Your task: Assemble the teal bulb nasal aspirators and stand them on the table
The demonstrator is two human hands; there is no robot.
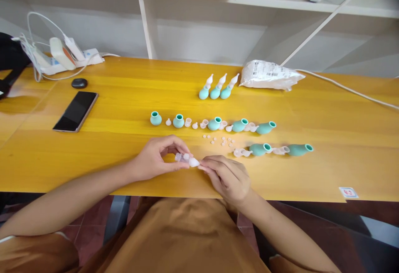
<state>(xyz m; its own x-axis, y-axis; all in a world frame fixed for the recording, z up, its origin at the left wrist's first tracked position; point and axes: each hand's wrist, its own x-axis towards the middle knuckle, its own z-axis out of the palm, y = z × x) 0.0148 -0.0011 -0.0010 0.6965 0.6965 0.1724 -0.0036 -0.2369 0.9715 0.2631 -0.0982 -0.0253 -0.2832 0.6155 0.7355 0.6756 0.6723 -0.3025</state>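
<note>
While the far left of the bench (124,94) is taken up by a power strip (93,58), a smartphone (76,111) and a mouse (79,83), the left hand (156,158) is held low at the near side, its grip clamped on a translucent cup (183,161) between thumb and fingers. Just right of the cup, a white conical tip (194,162) is held in line with it; whether the two are joined cannot be told. The tip's point is pinched by the right hand (229,177), its fingertips brought together there. If that pinch slipped, the tip could be dropped; if the cup were squeezed too hard, the tip could be pushed askew. Behind, three nozzle-topped bulbs (215,93) are ranged near a plastic bag (269,75). Small pale discs (223,143) are scattered loose beyond the right hand and could be swept away by a careless knuckle. Farther right, teal bulbs (299,150) are interspersed with pale nozzle parts (279,150); by a nudge from the forearm, the rounded bulbs could be rolled.
</note>
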